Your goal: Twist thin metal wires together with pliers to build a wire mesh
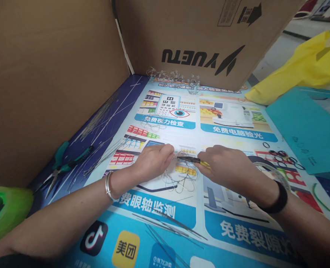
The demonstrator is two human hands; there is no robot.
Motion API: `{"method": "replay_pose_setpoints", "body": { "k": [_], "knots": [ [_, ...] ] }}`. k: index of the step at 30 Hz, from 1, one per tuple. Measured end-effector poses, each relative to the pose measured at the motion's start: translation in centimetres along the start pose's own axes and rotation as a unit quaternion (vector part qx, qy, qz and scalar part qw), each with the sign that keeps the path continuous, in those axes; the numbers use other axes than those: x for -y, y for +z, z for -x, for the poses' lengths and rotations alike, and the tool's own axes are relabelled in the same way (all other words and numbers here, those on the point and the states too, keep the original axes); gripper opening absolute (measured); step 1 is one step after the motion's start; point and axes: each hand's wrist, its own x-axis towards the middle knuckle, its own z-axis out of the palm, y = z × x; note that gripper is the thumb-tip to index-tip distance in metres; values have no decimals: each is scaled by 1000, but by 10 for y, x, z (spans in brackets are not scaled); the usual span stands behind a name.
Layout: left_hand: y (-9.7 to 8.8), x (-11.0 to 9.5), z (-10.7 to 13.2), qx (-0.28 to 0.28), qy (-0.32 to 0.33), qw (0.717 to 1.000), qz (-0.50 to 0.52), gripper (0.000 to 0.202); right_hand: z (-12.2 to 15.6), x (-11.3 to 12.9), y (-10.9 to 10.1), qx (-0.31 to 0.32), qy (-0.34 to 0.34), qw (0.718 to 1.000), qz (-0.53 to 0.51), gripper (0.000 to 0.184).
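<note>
"What is the right hand [223, 163] holding?"

"It's wrapped around the small pliers [190, 159], yellow handle in the palm, dark nose pointing at the left hand [158, 160]"

"And the left one?"

"Fingertips pinched together on the looped wire [180, 176], which spreads between and just below the hands, over the printed sheet [198, 225]; the curled fingers hide the exact spot"

"Are the pliers biting the wire?"

"I can't tell, though their tip is right beside it"

"What lies around?"

"To the left, teal-handled pliers [59, 167] with their jaws parted, near loose wires [98, 117] and a green roll [22, 201]. At the back, a wire tangle [194, 83] by a cardboard panel [187, 29]. To the right, black rings [281, 153] beside a teal sheet [307, 130], a yellow bag [299, 70] behind"
</note>
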Motion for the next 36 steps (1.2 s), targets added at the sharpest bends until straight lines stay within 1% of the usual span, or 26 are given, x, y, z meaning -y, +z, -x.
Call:
{"method": "replay_pose_setpoints", "body": {
  "k": [4, 10, 14, 17, 20, 22, 24, 30, 36],
  "knots": [
    [-1, 0, 0, 0, 2, 1000, -14, 17, 2, 2, -3, -11, -6, 1000, 7, 27],
    [-3, -2, 0, 9, -16, 999, -31, 17, 6, 5, -10, -27, -14, 999, 29, 25],
    [-4, -4, -2, 38, -33, 998, -24, 17, 5, 7, -10, -33, -20, 999, 35, 25],
    [-5, -6, -4, 63, -58, 996, 16, 14, 5, 8, -8, -44, -25, 998, 38, 25],
    [-6, -5, -4, 64, -81, 990, 92, 10, 5, 8, -7, -58, -25, 997, 39, 26],
    [-6, -4, -5, 60, -78, 986, 136, 9, 5, 8, -6, -65, -28, 997, 39, 27],
    [-7, -4, -5, 58, -73, 984, 155, 11, 5, 7, -6, -66, -31, 997, 35, 27],
    [-7, -5, -5, 60, -102, 987, 107, 12, 4, 6, -4, -63, -24, 997, 28, 27],
    [-5, -5, -6, 58, -96, 989, 96, 14, 4, 7, -4, -66, -32, 997, 23, 28]
  ]
}}
